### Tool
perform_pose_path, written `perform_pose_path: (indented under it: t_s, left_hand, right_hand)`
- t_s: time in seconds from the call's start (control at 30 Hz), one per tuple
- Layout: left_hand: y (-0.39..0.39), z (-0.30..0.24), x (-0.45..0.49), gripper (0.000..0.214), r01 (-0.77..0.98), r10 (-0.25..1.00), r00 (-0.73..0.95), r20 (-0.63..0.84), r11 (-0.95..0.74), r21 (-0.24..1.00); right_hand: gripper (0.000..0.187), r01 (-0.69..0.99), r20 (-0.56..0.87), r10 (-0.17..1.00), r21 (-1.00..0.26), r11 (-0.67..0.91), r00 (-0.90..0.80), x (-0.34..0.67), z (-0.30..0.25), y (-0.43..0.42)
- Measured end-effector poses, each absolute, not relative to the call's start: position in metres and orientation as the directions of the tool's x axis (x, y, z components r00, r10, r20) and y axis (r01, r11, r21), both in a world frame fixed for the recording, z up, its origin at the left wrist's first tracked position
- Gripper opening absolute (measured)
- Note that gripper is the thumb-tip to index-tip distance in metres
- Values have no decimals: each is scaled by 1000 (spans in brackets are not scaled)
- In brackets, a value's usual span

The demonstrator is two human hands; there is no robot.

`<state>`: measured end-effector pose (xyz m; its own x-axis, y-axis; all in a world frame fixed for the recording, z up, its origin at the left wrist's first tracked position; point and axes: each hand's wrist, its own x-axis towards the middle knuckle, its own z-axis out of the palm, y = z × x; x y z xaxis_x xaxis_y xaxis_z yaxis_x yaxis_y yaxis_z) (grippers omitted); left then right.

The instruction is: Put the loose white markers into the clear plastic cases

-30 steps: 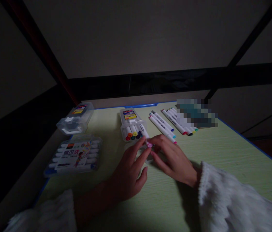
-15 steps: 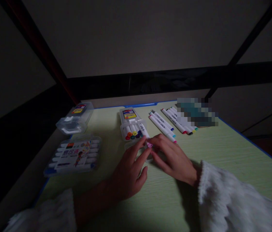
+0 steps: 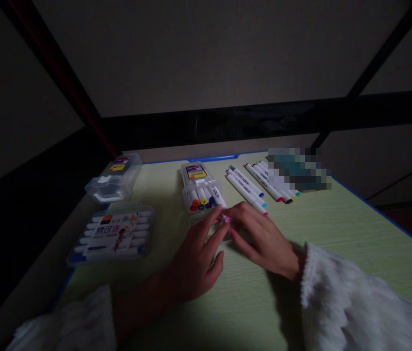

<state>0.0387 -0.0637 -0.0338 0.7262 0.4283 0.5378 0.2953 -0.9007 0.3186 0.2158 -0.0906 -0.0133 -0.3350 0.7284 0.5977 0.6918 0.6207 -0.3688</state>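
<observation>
A white marker (image 3: 219, 196) with a pink end lies at the right side of an open clear plastic marker case (image 3: 184, 197). The fingertips of my left hand (image 3: 194, 261) press at its near end from the left. From the right, my right hand (image 3: 264, 239) closes thumb and fingers on that same end, partly hiding it. Inside the case, several markers with orange, yellow, red, green and purple ends point toward me. The near flap of the case is partly covered by my fingers.
Loose white markers (image 3: 247, 190) lie right of the case, with more markers (image 3: 264, 183) beyond them. A blurred-out teal item (image 3: 293, 168) sits at the back right. Leftward are a clear case (image 3: 112, 178) and a closed pack of markers (image 3: 114, 236) on the pale green table (image 3: 337, 229).
Almost nothing differs. Both hands stay at the pink end of the marker, with only a tiny shift of the fingers.
</observation>
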Motion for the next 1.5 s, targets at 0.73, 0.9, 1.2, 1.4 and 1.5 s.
perform_pose_path:
  t_s: [0.73, 0.9, 1.2, 1.4, 1.5]
  left_hand:
    - [-64, -33, 39, 58, 300, 436, 729, 528, -897, 326]
    - [-64, -34, 39, 59, 297, 437, 729, 528, -896, 331]
    - [-64, -34, 39, 60, 297, 433, 726, 533, -898, 325]
    - [-63, -35, 38, 59, 294, 436, 730, 527, -896, 334]
    - [-63, -35, 38, 57, 291, 431, 731, 529, -898, 329]
  right_hand:
    - [25, 696, 601, 727, -364, 619, -333, 216, -12, -91]
    - [21, 702, 594, 732, -363, 613, -333, 216, -12, -91]
    - [21, 705, 604, 724, -350, 617, -334, 216, -12, -91]
    - [24, 702, 602, 725, -353, 618, -335, 216, -11, -90]
    - [24, 704, 597, 729, -356, 614, -334, 216, -11, -91]
